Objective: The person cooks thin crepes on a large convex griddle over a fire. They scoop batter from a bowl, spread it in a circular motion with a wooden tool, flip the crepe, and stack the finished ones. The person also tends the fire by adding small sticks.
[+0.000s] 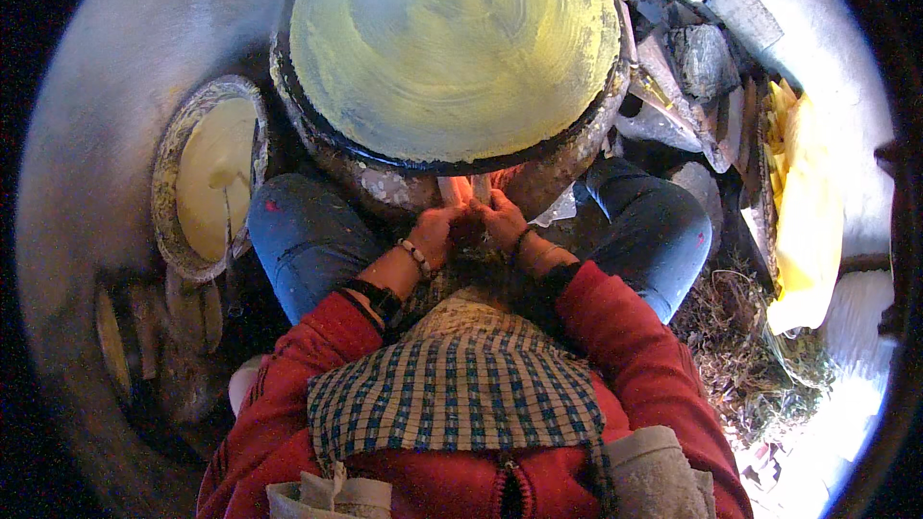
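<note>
Both my hands are at the glowing mouth of a round stove (389,191), beneath the rim of its griddle. My left hand (434,231) grips a stick of firewood (453,190), lit orange by the fire. Close beside it, my right hand (505,220) is closed around a second stick of firewood (481,187). The far ends of both sticks go into the opening, out of sight. Above them lies the wide round griddle (454,50), its top covered with a pale yellow layer showing swirl marks. My fingertips are partly in shadow.
To the left stands a batter-crusted basin (167,180) of pale batter (209,173), with a ladle (228,220) in it. Split firewood (703,61) is piled right of the stove. Yellow plastic sheeting (804,209) and dry brush (743,346) lie farther right. A checked cloth (461,393) covers my lap.
</note>
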The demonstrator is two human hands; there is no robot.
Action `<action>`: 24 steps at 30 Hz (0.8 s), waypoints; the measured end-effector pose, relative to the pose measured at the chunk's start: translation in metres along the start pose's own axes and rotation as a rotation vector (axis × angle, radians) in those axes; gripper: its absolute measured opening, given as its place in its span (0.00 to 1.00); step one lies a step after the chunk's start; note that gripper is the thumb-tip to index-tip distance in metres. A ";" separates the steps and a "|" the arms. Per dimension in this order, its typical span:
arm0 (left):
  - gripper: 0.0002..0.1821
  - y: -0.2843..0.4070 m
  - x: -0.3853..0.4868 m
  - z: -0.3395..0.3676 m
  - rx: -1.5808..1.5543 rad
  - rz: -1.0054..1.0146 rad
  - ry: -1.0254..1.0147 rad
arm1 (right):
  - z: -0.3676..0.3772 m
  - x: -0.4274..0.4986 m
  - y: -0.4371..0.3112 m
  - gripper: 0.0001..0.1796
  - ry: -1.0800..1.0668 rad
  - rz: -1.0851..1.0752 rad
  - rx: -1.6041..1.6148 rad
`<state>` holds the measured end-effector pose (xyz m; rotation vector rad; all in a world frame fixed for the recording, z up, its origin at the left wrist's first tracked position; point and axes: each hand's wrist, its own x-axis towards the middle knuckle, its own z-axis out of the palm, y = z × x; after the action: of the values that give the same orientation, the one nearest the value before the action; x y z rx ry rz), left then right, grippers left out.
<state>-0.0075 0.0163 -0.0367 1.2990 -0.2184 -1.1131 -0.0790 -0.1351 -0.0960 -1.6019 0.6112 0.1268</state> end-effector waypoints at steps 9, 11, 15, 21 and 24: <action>0.14 0.011 0.020 0.015 -0.518 -0.025 0.267 | -0.066 -0.098 -0.055 0.21 -0.064 -0.076 -0.534; 0.14 0.010 0.014 0.013 -0.532 -0.079 0.208 | -0.070 -0.109 -0.056 0.21 -0.099 0.033 -0.407; 0.14 0.009 -0.002 -0.001 -0.292 -0.254 0.184 | -0.066 -0.113 -0.044 0.26 -0.201 0.239 -0.071; 0.10 0.013 0.008 0.020 -0.538 -0.026 0.275 | -0.064 -0.118 -0.044 0.24 -0.216 0.171 -0.007; 0.09 0.016 0.008 0.029 -0.153 0.205 0.148 | -0.063 -0.128 -0.063 0.20 -0.184 0.291 0.069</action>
<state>-0.0149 -0.0104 -0.0168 1.1879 -0.1498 -0.8402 -0.1761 -0.1553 0.0236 -1.4094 0.6939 0.4596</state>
